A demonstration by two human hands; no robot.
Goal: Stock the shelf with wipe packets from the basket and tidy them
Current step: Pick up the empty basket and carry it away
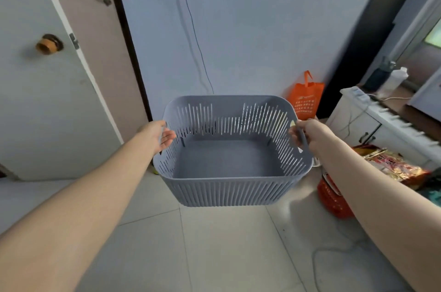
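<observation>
Left hand (pixel 164 136) and right hand (pixel 301 132) hold grey basket (pixel 229 191) aloft

The basket (pixel 229 191) was grey-blue plastic, rectangular with rounded corners and a rolled rim that flared wider than its base. Narrow upright slots ran around all four walls, those on the far wall of uneven height, and the near wall was ribbed on the outside. Its flat, solid floor was in plain sight from wall to wall. It was held in the air above the tiled floor, open side up and tipped a little toward the viewer. The left hand (pixel 164 135) gripped its left rim and the right hand (pixel 301 132) its right rim.
</observation>
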